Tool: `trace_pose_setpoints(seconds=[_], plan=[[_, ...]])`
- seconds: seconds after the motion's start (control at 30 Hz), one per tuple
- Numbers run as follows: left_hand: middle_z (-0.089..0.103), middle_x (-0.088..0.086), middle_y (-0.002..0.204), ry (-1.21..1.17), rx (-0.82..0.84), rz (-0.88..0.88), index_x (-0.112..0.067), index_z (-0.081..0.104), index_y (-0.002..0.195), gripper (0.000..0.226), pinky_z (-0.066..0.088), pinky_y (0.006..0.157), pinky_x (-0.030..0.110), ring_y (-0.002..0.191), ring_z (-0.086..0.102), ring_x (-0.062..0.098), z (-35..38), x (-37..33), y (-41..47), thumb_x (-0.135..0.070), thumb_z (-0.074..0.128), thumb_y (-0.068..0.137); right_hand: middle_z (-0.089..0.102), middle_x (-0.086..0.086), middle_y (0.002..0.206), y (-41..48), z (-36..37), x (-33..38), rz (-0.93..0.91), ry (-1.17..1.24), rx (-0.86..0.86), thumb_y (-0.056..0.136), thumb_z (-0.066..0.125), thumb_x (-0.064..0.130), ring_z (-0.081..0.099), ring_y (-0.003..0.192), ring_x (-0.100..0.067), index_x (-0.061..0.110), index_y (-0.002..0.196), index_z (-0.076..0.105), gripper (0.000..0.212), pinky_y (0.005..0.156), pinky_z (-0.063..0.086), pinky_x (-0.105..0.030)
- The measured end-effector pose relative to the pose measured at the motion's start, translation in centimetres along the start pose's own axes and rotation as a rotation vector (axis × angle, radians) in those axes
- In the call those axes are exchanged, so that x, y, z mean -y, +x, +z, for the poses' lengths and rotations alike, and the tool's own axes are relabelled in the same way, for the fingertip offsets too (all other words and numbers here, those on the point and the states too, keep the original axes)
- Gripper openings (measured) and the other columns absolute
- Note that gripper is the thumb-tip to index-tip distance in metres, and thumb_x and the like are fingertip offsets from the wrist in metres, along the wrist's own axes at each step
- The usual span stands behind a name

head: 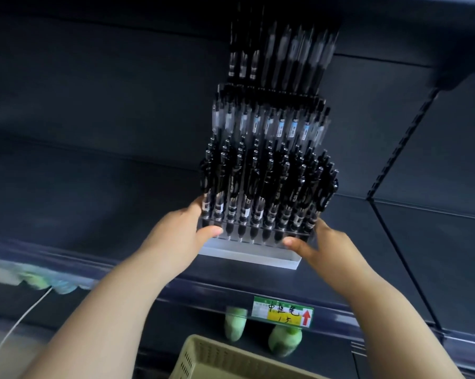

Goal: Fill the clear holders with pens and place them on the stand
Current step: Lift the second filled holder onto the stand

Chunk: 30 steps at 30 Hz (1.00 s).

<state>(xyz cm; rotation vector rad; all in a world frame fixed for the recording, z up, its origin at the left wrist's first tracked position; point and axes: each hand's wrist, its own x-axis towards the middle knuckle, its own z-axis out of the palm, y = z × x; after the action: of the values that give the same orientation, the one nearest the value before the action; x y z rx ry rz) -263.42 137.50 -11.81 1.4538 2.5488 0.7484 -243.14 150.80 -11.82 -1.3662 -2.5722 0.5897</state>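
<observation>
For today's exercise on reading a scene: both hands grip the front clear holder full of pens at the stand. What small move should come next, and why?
Probably ease the clear holder down onto the white stand. The left hand and right hand grip its ends, and it sits just above the base, in front of filled rows.

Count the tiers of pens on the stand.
3 tiers: the front holder gripped between the left hand and right hand, a middle tier behind it, and a blurred back tier highest up. More may be hidden above.
</observation>
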Motion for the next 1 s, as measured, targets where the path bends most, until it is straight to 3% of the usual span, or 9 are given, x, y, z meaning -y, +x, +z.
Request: trace_pose_setpoints(seconds=[0.1,0.2,0.3,0.4,0.5,0.6,0.7,0.8,1.0], plan=[[0.05,-0.005,0.09,-0.053,0.021,-0.033,-0.022,0.037,0.138,0.057,0.037,0.064,0.025,0.079,0.049,0.012,0.8,0.0,0.5,-0.049,0.052,0.09,0.055,0.002,0.067,0.2,0.1,-0.4,0.007,0.113,-0.017,0.07,0.047,0.068,0.048,0.047,-0.009,0.019,0.146,0.022,0.094,0.035,0.032,-0.014],[0.045,-0.008,0.077,-0.06,0.023,-0.062,-0.018,0.042,0.132,0.054,0.028,0.051,0.017,0.066,0.043,0.004,1.3,0.1,0.7,-0.049,0.053,0.09,0.068,-0.007,0.09,0.4,0.2,-0.9,-0.017,0.159,-0.026,0.067,0.046,0.069,0.063,0.07,-0.016,0.02,0.145,0.026,0.094,0.05,0.044,-0.019],[0.045,-0.008,0.075,-0.073,0.015,-0.08,-0.017,0.044,0.129,0.052,0.027,0.049,0.016,0.064,0.043,0.002,1.4,0.3,0.8,-0.049,0.054,0.089,0.067,-0.008,0.105,0.6,0.6,-1.0,-0.025,0.199,-0.044,0.073,0.052,0.064,0.063,0.091,-0.021,0.022,0.145,0.024,0.088,0.066,0.051,-0.028],[0.044,-0.009,0.072,-0.061,0.007,-0.094,-0.017,0.047,0.123,0.047,0.025,0.047,0.017,0.061,0.042,0.003,1.2,0.5,0.7,-0.048,0.055,0.089,0.065,-0.005,0.108,0.9,0.9,-1.0,-0.036,0.213,-0.046,0.076,0.053,0.062,0.062,0.091,-0.016,0.023,0.146,0.022,0.086,0.061,0.047,-0.019],[0.044,-0.008,0.072,-0.04,0.01,-0.102,-0.017,0.048,0.119,0.044,0.025,0.047,0.019,0.061,0.041,0.004,1.0,0.8,0.8,-0.048,0.055,0.089,0.063,-0.004,0.113,1.2,1.2,-0.8,-0.033,0.204,-0.025,0.077,0.052,0.062,0.059,0.071,-0.008,0.022,0.146,0.023,0.085,0.048,0.038,-0.011],[0.047,-0.007,0.08,-0.013,0.047,-0.091,-0.014,0.047,0.123,0.048,0.029,0.053,0.022,0.069,0.046,0.009,1.0,0.8,0.9,-0.048,0.053,0.09,0.064,-0.004,0.094,1.0,1.8,-0.8,-0.001,0.176,0.016,0.078,0.051,0.061,0.049,0.049,-0.005,0.02,0.144,0.026,0.082,0.036,0.031,-0.011],[0.047,-0.003,0.087,0.033,0.102,-0.097,-0.011,0.046,0.124,0.051,0.033,0.061,0.026,0.08,0.047,0.016,1.4,0.8,1.0,-0.049,0.051,0.091,0.053,0.001,0.063,0.9,2.2,-1.0,0.006,0.17,0.011,0.079,0.051,0.061,0.045,0.045,-0.006,0.02,0.144,0.026,0.081,0.034,0.03,-0.011],[0.046,-0.003,0.087,0.039,0.116,-0.104,-0.01,0.045,0.125,0.051,0.034,0.066,0.028,0.083,0.047,0.018,1.8,1.0,1.0,-0.048,0.05,0.092,0.049,0.004,0.063,0.9,2.6,-1.1,0.011,0.143,-0.017,0.079,0.051,0.062,0.046,0.049,-0.006,0.02,0.144,0.025,0.082,0.036,0.028,-0.014],[0.041,-0.008,0.07,0.015,0.072,-0.104,-0.012,0.047,0.117,0.046,0.025,0.048,0.019,0.06,0.037,0.004,2.5,1.5,1.1,-0.046,0.058,0.088,0.047,0.013,0.063,1.0,3.4,-1.5,-0.013,0.114,-0.098,0.076,0.065,0.054,0.047,0.053,-0.001,0.029,0.128,0.034,0.066,0.039,0.026,-0.012]])
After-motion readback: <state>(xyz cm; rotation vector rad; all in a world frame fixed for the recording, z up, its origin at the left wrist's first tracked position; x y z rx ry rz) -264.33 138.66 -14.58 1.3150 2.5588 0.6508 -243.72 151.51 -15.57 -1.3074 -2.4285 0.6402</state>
